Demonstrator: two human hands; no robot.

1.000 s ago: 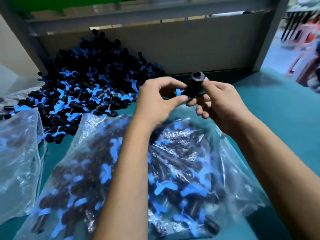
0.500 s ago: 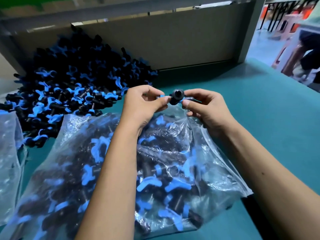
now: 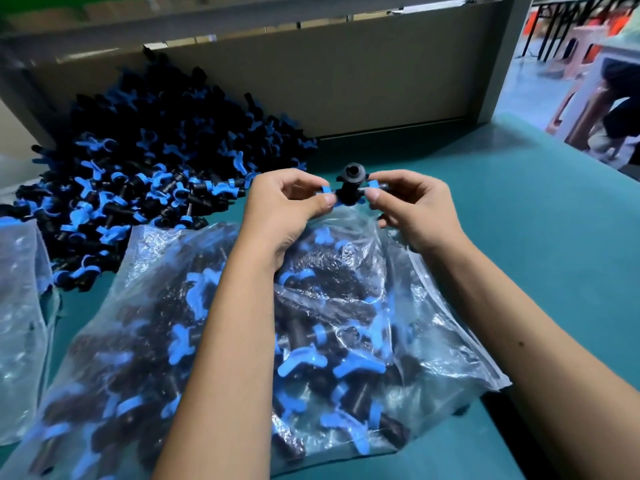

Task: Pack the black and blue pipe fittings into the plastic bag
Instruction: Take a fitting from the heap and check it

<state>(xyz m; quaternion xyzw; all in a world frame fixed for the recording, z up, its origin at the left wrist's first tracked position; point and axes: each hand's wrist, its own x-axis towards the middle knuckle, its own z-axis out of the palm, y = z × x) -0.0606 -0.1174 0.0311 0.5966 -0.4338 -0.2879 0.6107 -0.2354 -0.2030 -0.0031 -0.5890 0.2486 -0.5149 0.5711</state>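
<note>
No legible text, labels, brand marks or nos. on any item in view; nothing to record here.

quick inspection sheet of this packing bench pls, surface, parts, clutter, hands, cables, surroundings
surface: teal tabletop, backed by a grey panel.
job's things: one black and blue fitting held above the mouth of the clear plastic bag, which is already well filled; loose fitting pile at far left.
clutter: second plastic bag at the left edge, contents unclear.
hands: left hand and right hand each pinch one end of the fitting.
cables: nothing seen.
surroundings: blurred floor, pink stools and table legs beyond the bench at right.
</note>
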